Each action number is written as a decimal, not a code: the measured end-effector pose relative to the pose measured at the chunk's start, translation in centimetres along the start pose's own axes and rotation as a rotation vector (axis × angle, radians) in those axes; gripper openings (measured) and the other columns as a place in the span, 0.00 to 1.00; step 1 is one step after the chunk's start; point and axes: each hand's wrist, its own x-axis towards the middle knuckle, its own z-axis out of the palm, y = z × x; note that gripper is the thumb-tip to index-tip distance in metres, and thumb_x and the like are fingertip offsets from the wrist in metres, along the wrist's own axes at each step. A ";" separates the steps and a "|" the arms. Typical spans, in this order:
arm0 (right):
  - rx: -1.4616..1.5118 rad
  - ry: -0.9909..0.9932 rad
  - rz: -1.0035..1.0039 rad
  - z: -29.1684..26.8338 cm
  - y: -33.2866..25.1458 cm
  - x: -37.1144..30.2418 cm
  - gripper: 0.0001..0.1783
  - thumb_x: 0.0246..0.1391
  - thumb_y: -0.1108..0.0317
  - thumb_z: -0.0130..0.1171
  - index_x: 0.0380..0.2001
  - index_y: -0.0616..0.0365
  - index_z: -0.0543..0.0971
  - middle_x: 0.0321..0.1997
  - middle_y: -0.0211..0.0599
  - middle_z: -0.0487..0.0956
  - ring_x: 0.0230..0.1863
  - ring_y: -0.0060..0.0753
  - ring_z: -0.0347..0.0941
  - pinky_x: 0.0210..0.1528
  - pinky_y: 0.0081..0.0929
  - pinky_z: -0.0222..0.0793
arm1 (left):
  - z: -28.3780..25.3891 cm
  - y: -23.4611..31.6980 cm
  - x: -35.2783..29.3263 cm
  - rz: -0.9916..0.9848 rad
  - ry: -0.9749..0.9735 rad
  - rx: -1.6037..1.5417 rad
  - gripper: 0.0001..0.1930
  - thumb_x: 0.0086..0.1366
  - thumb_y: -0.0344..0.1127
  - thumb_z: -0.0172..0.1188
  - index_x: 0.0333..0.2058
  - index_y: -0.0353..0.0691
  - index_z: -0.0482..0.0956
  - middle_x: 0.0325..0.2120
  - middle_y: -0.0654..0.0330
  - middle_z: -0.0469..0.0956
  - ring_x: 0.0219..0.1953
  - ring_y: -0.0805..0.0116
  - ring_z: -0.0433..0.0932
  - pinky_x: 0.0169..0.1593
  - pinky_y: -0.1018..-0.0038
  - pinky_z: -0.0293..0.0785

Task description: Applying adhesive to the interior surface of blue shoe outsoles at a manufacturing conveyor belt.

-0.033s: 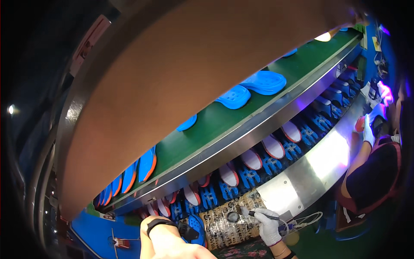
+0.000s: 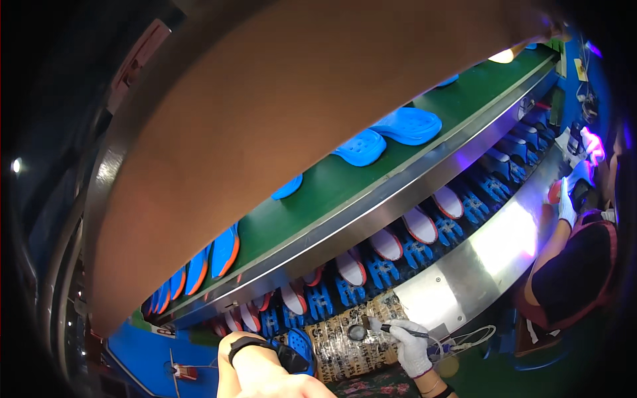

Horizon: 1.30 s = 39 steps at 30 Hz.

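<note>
My right hand (image 2: 413, 349), in a white knitted glove, closes round a dark-handled flat brush (image 2: 385, 326). The brush's pale tip points left, beside a small dark round cup (image 2: 357, 332) on the tape-wrapped ledge (image 2: 342, 361). At the lower left is my left arm, a bare limb with a black band; my left hand (image 2: 292, 386) is bright and blurred, its fingers not distinguishable. Just beyond it is a blue perforated clog (image 2: 301, 342), with a black object (image 2: 290, 359) overlapping it. Whether the left hand grips either one cannot be seen.
Blue clogs (image 2: 413, 126) and orange-edged blue soles (image 2: 226, 252) lie on a green belt (image 2: 318, 192). Below its metal rail, white-and-red shoe parts (image 2: 352, 269) alternate with blue racks (image 2: 383, 270). Another person (image 2: 574, 265) works at right. A blurred brown surface (image 2: 265, 126) covers much of the upper view.
The blue clog and black object beside my left arm have shifted and tilted slightly. Orange-edged soles on the belt have slid a little left. My right hand and brush look almost unmoved.
</note>
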 end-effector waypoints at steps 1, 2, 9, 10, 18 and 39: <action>-0.043 -0.025 0.009 -0.3 0.1 0.1 0.08 0.53 0.80 0.64 0.38 0.68 0.86 0.38 0.41 0.87 0.32 0.25 0.79 0.36 0.19 0.74 | -0.1 -0.3 -0.2 -0.005 -0.012 -0.006 0.11 0.69 0.32 0.54 0.32 0.31 0.80 0.31 0.49 0.80 0.35 0.50 0.81 0.42 0.59 0.77; -0.055 -0.021 0.017 -0.3 0.0 0.1 0.08 0.53 0.80 0.64 0.38 0.68 0.86 0.38 0.41 0.87 0.32 0.25 0.79 0.36 0.19 0.74 | -0.1 -0.6 -0.3 -0.007 -0.024 -0.006 0.11 0.70 0.33 0.54 0.33 0.31 0.80 0.32 0.49 0.80 0.35 0.50 0.81 0.42 0.59 0.77; -0.049 -0.055 0.046 -1.0 0.3 0.2 0.08 0.53 0.81 0.64 0.38 0.68 0.85 0.38 0.42 0.87 0.31 0.26 0.79 0.35 0.20 0.74 | -0.2 -1.0 0.2 -0.080 -0.137 -0.001 0.16 0.76 0.35 0.49 0.40 0.28 0.82 0.37 0.46 0.82 0.38 0.48 0.81 0.44 0.56 0.77; -0.050 -0.049 0.057 -1.0 0.0 0.0 0.08 0.53 0.81 0.64 0.38 0.68 0.85 0.38 0.42 0.87 0.31 0.26 0.79 0.35 0.20 0.74 | -0.2 -1.4 0.1 -0.112 -0.177 0.014 0.17 0.77 0.36 0.48 0.41 0.28 0.83 0.38 0.46 0.82 0.39 0.47 0.81 0.44 0.56 0.77; -0.060 0.022 0.055 -1.1 -1.9 -0.8 0.10 0.54 0.80 0.64 0.40 0.67 0.85 0.40 0.41 0.87 0.36 0.25 0.82 0.36 0.18 0.76 | -11.9 -4.0 0.1 -0.782 0.499 0.661 0.42 0.66 0.36 0.68 0.73 0.42 0.55 0.33 0.60 0.79 0.35 0.74 0.79 0.41 0.74 0.78; 0.102 0.004 0.068 -1.1 -1.8 -5.3 0.10 0.57 0.82 0.61 0.41 0.64 0.84 0.43 0.44 0.86 0.36 0.27 0.81 0.36 0.17 0.76 | -9.4 -0.8 -17.6 -0.474 1.197 1.081 0.20 0.54 0.29 0.75 0.33 0.43 0.67 0.52 0.54 0.69 0.59 0.63 0.67 0.65 0.66 0.58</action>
